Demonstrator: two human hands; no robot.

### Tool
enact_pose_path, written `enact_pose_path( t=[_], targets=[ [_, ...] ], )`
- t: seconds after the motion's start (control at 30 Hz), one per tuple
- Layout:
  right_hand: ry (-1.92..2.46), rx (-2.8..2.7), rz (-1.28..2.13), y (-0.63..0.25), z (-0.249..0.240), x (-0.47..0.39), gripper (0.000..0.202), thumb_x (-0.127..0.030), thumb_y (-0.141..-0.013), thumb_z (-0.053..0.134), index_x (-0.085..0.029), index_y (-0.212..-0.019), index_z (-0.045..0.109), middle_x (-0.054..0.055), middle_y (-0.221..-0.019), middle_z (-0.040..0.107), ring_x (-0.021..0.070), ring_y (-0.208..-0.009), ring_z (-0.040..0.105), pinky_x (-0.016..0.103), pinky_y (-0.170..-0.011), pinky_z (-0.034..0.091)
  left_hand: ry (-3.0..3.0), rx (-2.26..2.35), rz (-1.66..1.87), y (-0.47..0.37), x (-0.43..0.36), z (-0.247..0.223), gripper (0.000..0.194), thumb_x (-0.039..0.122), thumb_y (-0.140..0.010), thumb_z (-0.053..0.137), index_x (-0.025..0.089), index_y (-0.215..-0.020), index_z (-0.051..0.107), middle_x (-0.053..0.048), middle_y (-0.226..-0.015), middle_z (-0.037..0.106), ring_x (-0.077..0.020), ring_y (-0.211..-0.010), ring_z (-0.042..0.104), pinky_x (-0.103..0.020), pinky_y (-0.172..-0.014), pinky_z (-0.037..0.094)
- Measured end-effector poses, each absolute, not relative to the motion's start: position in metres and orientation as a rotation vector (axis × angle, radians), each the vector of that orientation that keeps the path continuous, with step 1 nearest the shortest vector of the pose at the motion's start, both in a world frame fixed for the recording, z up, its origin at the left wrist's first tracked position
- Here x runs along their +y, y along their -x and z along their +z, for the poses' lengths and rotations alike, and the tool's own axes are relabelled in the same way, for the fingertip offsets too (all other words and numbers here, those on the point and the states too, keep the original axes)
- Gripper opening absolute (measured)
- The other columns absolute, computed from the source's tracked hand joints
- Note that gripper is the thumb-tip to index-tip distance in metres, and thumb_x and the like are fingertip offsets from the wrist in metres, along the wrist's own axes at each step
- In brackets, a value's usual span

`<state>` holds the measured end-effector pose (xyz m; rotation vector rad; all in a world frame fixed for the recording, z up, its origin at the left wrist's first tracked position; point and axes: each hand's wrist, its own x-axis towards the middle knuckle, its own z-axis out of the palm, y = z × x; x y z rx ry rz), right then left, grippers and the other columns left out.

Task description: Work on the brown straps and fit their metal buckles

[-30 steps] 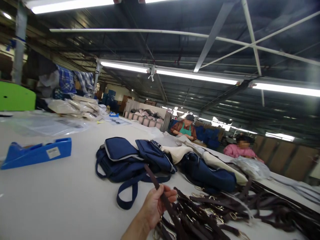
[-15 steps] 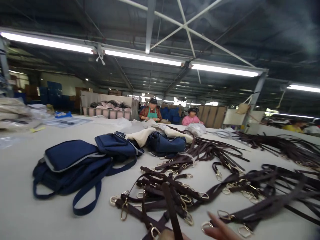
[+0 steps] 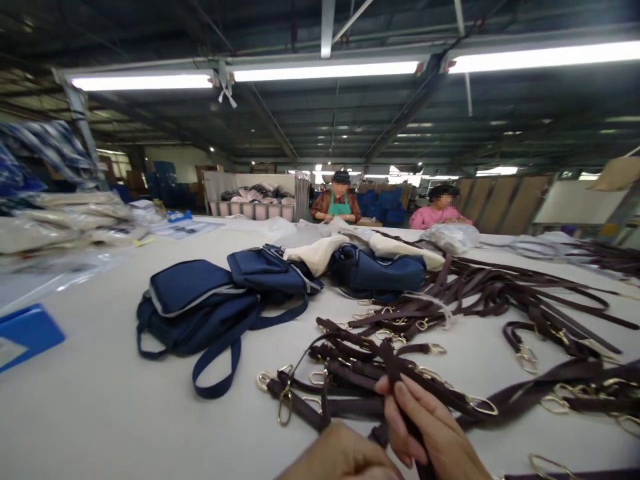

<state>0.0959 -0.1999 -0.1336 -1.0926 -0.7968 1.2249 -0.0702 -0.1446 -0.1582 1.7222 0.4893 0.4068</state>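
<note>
— What has the right hand (image 3: 430, 433) got?

— Its grip is closed around a dark brown strap (image 3: 395, 370); the fingers (image 3: 407, 400) wrap over it low in the view, and the strap runs up from them into the heap.

— And the left hand (image 3: 345, 457)?

— Just beside the right one at the bottom edge. Only its back shows, so I cannot tell whether its grip is closed or apart.

— Where does that strap lie?

— On the white bench (image 3: 100, 400), in a tangled pile of brown straps (image 3: 450, 320) with brass rings and clips (image 3: 284, 400) on their ends. The pile spreads away to the right.

— What lies past it?

— Navy bags (image 3: 200, 307) to the left of the pile, one long handle looping toward the near edge, with cream cloth (image 3: 320, 253) draped between them and another navy bag (image 3: 380, 270). A blue tray (image 3: 25, 333) sits at the far left. Across the bench, two people (image 3: 341, 200) are at work.
</note>
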Motion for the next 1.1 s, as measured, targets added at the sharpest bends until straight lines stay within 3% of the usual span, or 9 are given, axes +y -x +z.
enact_pose_path(
  t=[0.2,0.37,0.43,0.57,0.67,0.77,0.93,1.0,1.1],
  targets=[
    [1.048,-0.627,1.225,-0.141,-0.164,-0.184,0.057,-0.062,-0.067,0.082,-0.016,-0.091,0.06,-0.01,-0.055,0.049,0.0007,-0.037,0.028,0.016,-0.036,0.03,-2.069,1.112,1.1,0.093,-0.092,-0.128,0.034,0.038,-0.092,0.041,0.017,-0.095,0.068,-0.008,-0.099,0.07,-0.0211,-0.095,0.062,-0.034,-0.089,0.047],
    [0.947,-0.539,1.23,-0.149,-0.16,-0.183,0.06,-0.059,-0.06,0.087,-0.014,-0.091,0.061,-0.009,-0.055,0.051,0.0003,-0.037,0.03,0.015,-0.036,0.029,-2.196,1.321,0.776,0.106,-0.068,-0.144,0.048,0.036,-0.085,0.047,0.018,-0.128,0.059,-0.01,-0.122,0.067,-0.026,-0.111,0.061,-0.041,-0.1,0.046],
    [0.908,-0.427,1.234,-0.15,-0.157,-0.18,0.06,-0.05,-0.058,0.09,-0.014,-0.095,0.061,-0.01,-0.055,0.05,0.0004,-0.036,0.03,0.014,-0.036,0.027,-2.267,1.318,0.611,0.108,-0.064,-0.15,0.049,0.03,-0.083,0.046,0.02,-0.129,0.061,-0.009,-0.125,0.068,-0.0256,-0.113,0.063,-0.04,-0.102,0.045],
    [0.877,-0.22,1.263,-0.155,-0.154,-0.177,0.027,-0.026,-0.082,0.068,-0.013,-0.103,0.056,-0.008,-0.055,0.05,0.0004,-0.035,0.028,0.012,-0.038,0.021,-2.31,1.331,0.636,0.121,-0.062,-0.14,0.043,0.037,-0.085,0.042,0.023,-0.113,0.07,-0.005,-0.118,0.072,-0.0236,-0.109,0.065,-0.034,-0.099,0.047],
    [0.873,-0.186,1.275,-0.157,-0.151,-0.176,0.012,-0.019,-0.094,0.047,-0.013,-0.103,0.054,-0.007,-0.055,0.05,0.0009,-0.034,0.029,0.012,-0.038,0.019,-2.325,1.497,0.613,0.139,-0.064,-0.122,0.045,0.044,-0.082,0.041,0.022,-0.104,0.074,-0.005,-0.109,0.074,-0.0272,-0.105,0.067,-0.037,-0.097,0.048],
    [0.881,-0.21,1.286,-0.155,-0.147,-0.176,0.016,-0.02,-0.097,0.042,-0.012,-0.101,0.055,-0.006,-0.053,0.049,0.0016,-0.034,0.028,0.013,-0.038,0.018,-2.336,1.517,0.475,0.155,-0.069,-0.11,0.045,0.043,-0.08,0.04,0.021,-0.099,0.075,-0.006,-0.104,0.075,-0.0273,-0.101,0.069,-0.037,-0.094,0.051],
    [0.902,-0.328,1.318,-0.152,-0.149,-0.175,0.013,-0.023,-0.094,0.047,-0.013,-0.098,0.056,-0.007,-0.053,0.049,0.0018,-0.034,0.029,0.014,-0.037,0.02,-2.372,1.494,0.623,0.141,-0.073,-0.102,0.053,0.051,-0.082,0.044,0.017,-0.114,0.07,-0.01,-0.121,0.07,-0.0277,-0.113,0.064,-0.04,-0.102,0.051],
    [0.906,-0.407,1.345,-0.152,-0.152,-0.174,0.016,-0.029,-0.087,0.058,-0.014,-0.094,0.056,-0.008,-0.052,0.049,0.0024,-0.034,0.03,0.015,-0.036,0.023,-2.484,1.439,0.682,0.114,-0.073,-0.098,0.048,0.044,-0.084,0.045,0.016,-0.117,0.068,-0.011,-0.127,0.066,-0.0277,-0.12,0.061,-0.043,-0.109,0.046],
    [0.903,-0.542,1.368,-0.151,-0.155,-0.174,0.036,-0.042,-0.072,0.074,-0.016,-0.089,0.057,-0.009,-0.052,0.05,0.0028,-0.035,0.031,0.016,-0.035,0.027,-2.672,1.277,0.565,0.061,-0.07,-0.093,0.045,0.027,-0.086,0.046,0.016,-0.127,0.061,-0.012,-0.136,0.06,-0.0248,-0.128,0.055,-0.041,-0.114,0.039]
  ],
)
